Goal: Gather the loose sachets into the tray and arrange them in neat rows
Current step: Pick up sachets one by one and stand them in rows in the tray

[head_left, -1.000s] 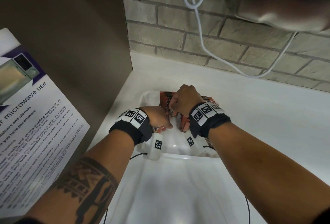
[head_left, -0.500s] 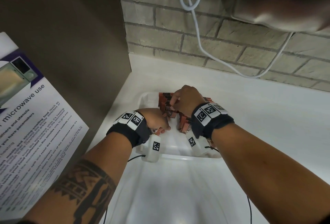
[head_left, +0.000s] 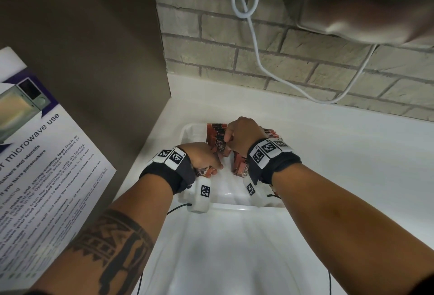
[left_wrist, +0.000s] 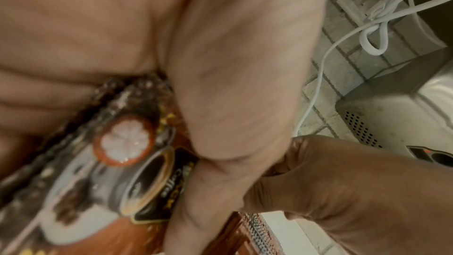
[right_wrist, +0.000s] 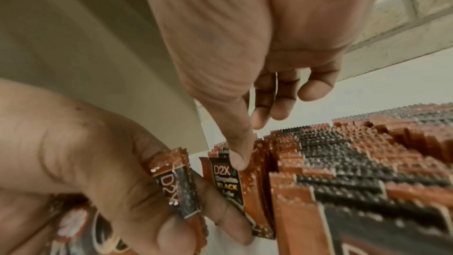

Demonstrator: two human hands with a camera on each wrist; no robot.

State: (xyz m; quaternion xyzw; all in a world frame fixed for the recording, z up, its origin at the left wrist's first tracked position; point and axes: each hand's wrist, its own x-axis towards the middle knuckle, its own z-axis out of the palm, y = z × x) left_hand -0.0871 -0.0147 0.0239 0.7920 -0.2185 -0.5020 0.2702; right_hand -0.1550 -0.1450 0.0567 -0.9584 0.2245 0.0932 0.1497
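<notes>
A white tray [head_left: 186,131] stands on the counter with orange-and-black sachets [head_left: 242,165] upright in rows inside it. My left hand [head_left: 212,165] is at the tray's left side and grips a small bundle of sachets [right_wrist: 177,179], also close up in the left wrist view [left_wrist: 127,152]. My right hand [head_left: 226,139] is curled over the left row. Its thumb [right_wrist: 239,159] presses the front "D2X" sachet [right_wrist: 226,183] while the fingers [right_wrist: 277,108] curl behind the row, pinching it. The rows [right_wrist: 355,166] stretch to the right. My wrists hide the tray's near part.
A brown panel [head_left: 94,59] walls off the left, with a microwave-use poster [head_left: 35,165] below it. A brick wall [head_left: 281,59] with a hanging white cable [head_left: 256,48] runs behind. A metal appliance [head_left: 364,1] overhangs the upper right. White counter [head_left: 340,153] extends right; a white basin-like surface [head_left: 234,259] lies in front.
My right hand has edged slightly left and farther along the left row. My left hand has stayed at the tray's left side with its bundle.
</notes>
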